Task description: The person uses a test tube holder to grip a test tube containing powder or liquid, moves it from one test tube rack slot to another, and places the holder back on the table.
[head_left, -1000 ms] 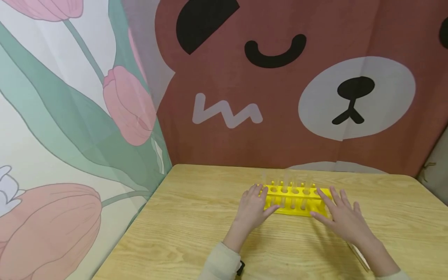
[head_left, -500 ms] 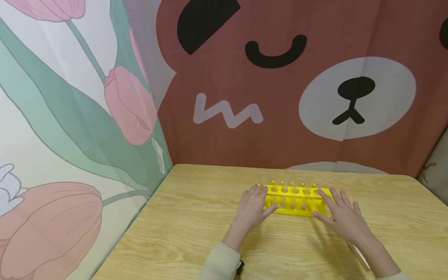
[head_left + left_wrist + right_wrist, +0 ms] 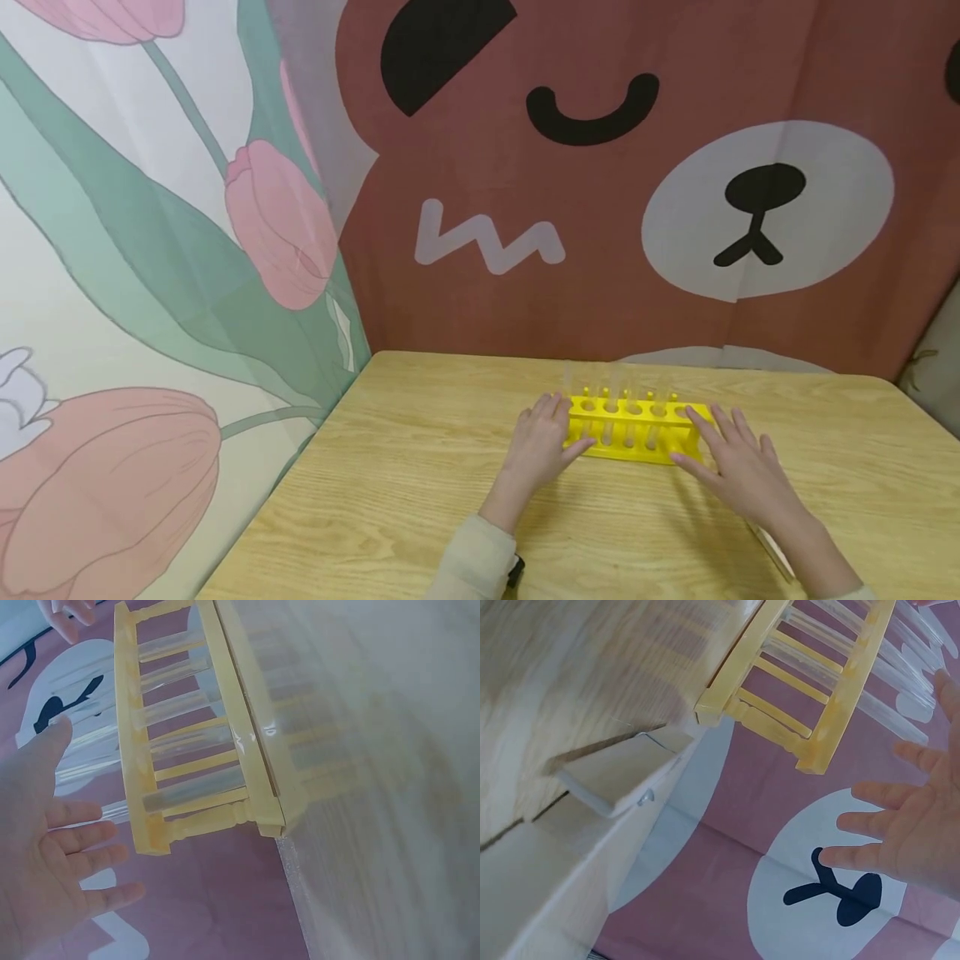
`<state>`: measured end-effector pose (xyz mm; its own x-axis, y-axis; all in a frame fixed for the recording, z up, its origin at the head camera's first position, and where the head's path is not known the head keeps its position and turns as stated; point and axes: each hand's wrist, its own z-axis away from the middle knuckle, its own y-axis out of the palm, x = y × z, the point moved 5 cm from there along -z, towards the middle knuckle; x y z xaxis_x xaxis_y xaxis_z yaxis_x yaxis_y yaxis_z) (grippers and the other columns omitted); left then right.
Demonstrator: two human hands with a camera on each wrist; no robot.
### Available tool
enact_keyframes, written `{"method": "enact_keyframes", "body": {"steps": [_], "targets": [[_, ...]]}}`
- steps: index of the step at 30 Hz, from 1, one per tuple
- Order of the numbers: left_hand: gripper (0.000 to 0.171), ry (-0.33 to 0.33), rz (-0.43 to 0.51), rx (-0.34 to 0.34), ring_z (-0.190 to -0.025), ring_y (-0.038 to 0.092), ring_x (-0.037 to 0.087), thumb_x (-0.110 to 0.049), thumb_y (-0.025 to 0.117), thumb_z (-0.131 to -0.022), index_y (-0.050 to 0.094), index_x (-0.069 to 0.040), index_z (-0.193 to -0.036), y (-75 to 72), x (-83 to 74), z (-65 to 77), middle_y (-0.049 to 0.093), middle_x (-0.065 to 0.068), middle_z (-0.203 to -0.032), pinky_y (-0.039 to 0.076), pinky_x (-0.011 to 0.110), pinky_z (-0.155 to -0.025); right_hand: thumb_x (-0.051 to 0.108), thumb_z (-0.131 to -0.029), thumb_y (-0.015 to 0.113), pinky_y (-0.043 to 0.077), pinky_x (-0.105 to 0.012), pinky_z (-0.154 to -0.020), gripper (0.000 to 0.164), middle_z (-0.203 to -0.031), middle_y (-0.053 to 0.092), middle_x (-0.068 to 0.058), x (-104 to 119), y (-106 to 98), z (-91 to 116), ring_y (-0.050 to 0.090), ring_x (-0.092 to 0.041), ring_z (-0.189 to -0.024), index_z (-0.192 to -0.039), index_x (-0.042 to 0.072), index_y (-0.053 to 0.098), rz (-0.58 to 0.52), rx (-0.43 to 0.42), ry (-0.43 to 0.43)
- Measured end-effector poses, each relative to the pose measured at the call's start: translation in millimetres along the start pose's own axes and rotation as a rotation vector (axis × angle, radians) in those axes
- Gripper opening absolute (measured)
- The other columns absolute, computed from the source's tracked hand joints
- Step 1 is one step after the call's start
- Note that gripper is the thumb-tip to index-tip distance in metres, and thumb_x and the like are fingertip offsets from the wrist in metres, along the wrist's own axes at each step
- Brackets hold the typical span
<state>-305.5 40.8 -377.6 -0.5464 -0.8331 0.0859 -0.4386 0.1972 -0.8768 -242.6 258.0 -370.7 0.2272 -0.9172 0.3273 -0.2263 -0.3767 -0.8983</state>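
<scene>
A yellow test tube rack stands upright on the wooden table, holding several clear test tubes. The hole at its right end has no tube in it. My left hand is at the rack's left end, fingers extended over the top bar and thumb spread toward the front. At the right end is my right hand, fingers spread and fingertips at the top bar's corner. In the left wrist view the palm faces the tubes' upper ends, beside the rack. Neither hand grips anything.
A pale wooden piece with a metal wire loop lies on the table near my right wrist, partly hidden under the forearm in the head view. Behind the table hangs a bear-print cloth; a tulip-print one hangs at left.
</scene>
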Motion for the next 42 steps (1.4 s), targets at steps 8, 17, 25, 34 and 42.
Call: {"method": "enact_keyframes", "body": {"steps": [8,17,25,34,42], "targets": [[0.066,-0.029,0.029,0.041,-0.12,0.041,0.019,-0.057,0.041,-0.086,0.047,-0.005,-0.127,-1.2,2.7,-4.2,0.045,0.007,-0.131,0.043,0.037,-0.087,0.049,-0.087,0.049,0.005,-0.074,-0.085,0.072,-0.136,0.017,-0.036,-1,1,1,0.006,-0.055,-0.123,-0.139,0.005,0.028,0.0,0.004,0.003],[0.064,-0.067,0.223,0.1,-0.126,0.034,0.021,-0.052,0.043,-0.089,0.043,-0.004,-0.13,2.2,8.0,-6.4,0.04,0.009,-0.136,0.036,0.039,-0.095,0.049,-0.087,0.049,0.005,-0.074,-0.084,0.07,-0.136,0.017,-0.037,-3,2,1,0.005,-0.056,-0.122,-0.139,0.007,0.027,-0.002,0.011,0.011],[0.071,-0.063,0.281,0.138,-0.128,0.029,0.022,-0.053,0.041,-0.089,0.031,-0.003,-0.138,10.7,11.9,-5.3,0.033,0.009,-0.14,0.034,0.04,-0.096,0.05,-0.087,0.048,0.006,-0.075,-0.084,0.071,-0.136,0.018,-0.036,-5,5,3,0.007,-0.056,-0.122,-0.139,0.007,0.028,-0.013,0.019,0.014],[0.07,-0.077,0.257,0.147,-0.129,0.028,0.022,-0.054,0.039,-0.089,0.033,-0.003,-0.137,13.0,13.2,-5.2,0.032,0.01,-0.141,0.035,0.045,-0.095,0.049,-0.087,0.049,0.009,-0.075,-0.082,0.07,-0.135,0.02,-0.037,-3,2,1,0.013,-0.058,-0.119,-0.139,0.007,0.028,-0.001,0.006,-0.009],[0.069,-0.108,0.277,0.185,-0.131,0.022,0.021,-0.052,0.042,-0.089,0.032,-0.005,-0.137,18.0,13.3,-4.1,0.029,0.01,-0.143,0.03,0.049,-0.098,0.048,-0.087,0.05,0.005,-0.074,-0.084,0.071,-0.135,0.02,-0.036,-4,4,5,0.008,-0.056,-0.122,-0.139,0.006,0.027,-0.016,0.01,0.002]]}}
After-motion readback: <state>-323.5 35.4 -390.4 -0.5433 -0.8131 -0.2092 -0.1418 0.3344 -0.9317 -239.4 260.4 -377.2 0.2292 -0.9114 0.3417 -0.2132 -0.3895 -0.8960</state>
